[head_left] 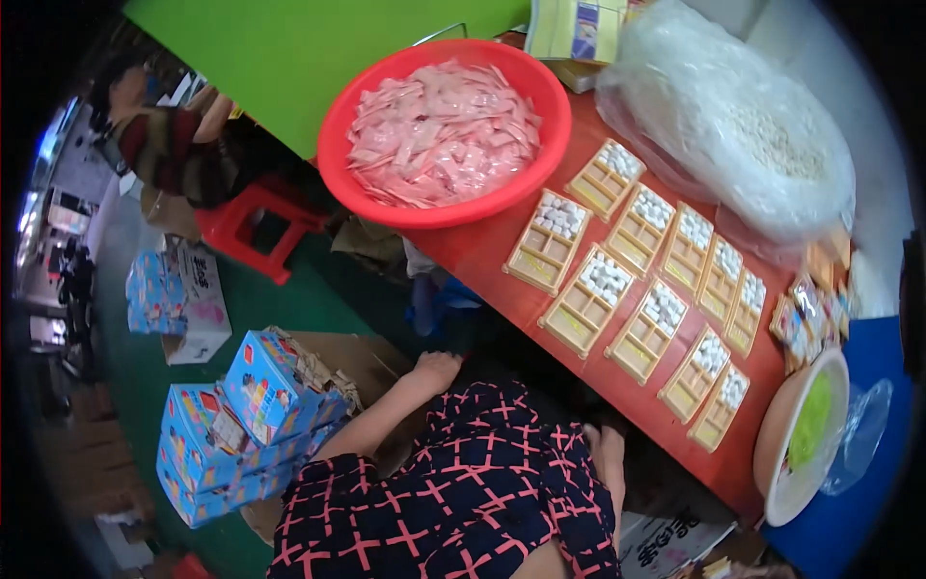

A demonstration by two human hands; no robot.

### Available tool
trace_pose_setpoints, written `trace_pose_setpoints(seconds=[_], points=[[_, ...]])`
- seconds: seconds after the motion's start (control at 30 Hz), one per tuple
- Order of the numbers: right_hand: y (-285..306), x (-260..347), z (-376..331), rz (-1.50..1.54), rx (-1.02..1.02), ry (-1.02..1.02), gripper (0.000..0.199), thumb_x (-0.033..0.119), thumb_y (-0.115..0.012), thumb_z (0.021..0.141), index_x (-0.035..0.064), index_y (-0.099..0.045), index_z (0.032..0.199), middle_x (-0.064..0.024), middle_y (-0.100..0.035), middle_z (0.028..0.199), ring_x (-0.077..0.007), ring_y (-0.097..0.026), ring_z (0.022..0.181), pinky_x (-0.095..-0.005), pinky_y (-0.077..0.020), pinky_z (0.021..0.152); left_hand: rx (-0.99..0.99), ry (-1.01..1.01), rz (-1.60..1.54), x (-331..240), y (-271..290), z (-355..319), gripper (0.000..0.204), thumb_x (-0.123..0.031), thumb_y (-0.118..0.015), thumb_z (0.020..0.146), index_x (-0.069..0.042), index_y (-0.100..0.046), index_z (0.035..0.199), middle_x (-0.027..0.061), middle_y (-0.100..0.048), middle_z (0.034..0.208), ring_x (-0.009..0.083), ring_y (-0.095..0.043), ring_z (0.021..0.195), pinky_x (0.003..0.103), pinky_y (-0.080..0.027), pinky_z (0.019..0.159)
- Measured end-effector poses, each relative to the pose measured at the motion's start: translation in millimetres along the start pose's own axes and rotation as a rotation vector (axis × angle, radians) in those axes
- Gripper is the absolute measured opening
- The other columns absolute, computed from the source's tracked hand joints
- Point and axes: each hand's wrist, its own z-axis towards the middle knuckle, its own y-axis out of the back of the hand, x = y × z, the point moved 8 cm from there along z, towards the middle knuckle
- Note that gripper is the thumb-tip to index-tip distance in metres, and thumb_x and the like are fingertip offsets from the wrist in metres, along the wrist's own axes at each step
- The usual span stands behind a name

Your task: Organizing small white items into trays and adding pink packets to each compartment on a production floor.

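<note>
My left hand (439,371) rests at the far edge of my patterned clothing, its fingers curled down; whatever they grip, if anything, is hidden. By the right side of my lap, below the table edge, is my right hand (606,448); its fingers are partly covered and too unclear to read. Neither hand touches the red table (473,253). On the table lie several wooden compartment trays, among them a near one (585,300), with small white pieces in their upper section. Beyond my left hand, a red basin (333,174) holds a heap of pink, shiny packets (444,130).
A clear plastic bag (714,116) of white pieces lies at the back right. Near the right corner stands a white bowl (775,463) with green contents. Stacked blue boxes (260,386) are at my left. A person (174,145) is beside a red stool (256,207).
</note>
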Motion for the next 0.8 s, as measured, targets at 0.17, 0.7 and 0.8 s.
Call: trace_pose_setpoints(seconds=[0.17,0.7,0.8], points=[[56,36,-59,0.668,0.371,-0.116,0.031,0.010,-0.052,0.077,-0.0056,-0.049,0.104,-0.0143,-0.058,0.095,-0.0187,-0.055,0.084,-0.0269,-0.0422,0.077,0.181,-0.236,-0.424,-54,125,-78,0.014,-0.016,-0.051,0.078,-0.005,-0.060,0.077,0.0137,-0.059,0.074,0.0283,-0.059,0.070,0.037,-0.046,0.062],[164,382,215,-0.215,-0.542,0.883,0.023,0.017,-0.054,0.075,0.0032,-0.055,0.093,-0.0149,-0.059,0.086,-0.0311,-0.057,0.084,-0.0384,-0.0463,0.072,-0.804,-0.328,0.144,41,371,61,0.045,-0.013,-0.062,0.070,-0.006,-0.044,0.110,0.0173,-0.046,0.111,0.0341,-0.048,0.096,0.039,-0.039,0.082],[117,410,240,-0.375,-0.282,0.784,0.020,0.014,-0.049,0.076,0.0016,-0.056,0.090,-0.0145,-0.060,0.078,-0.0301,-0.060,0.075,-0.0410,-0.0488,0.061,-0.845,-0.330,0.063,53,373,50,0.037,-0.006,-0.060,0.070,-0.003,-0.046,0.104,0.0186,-0.050,0.102,0.0334,-0.050,0.091,0.039,-0.041,0.077]])
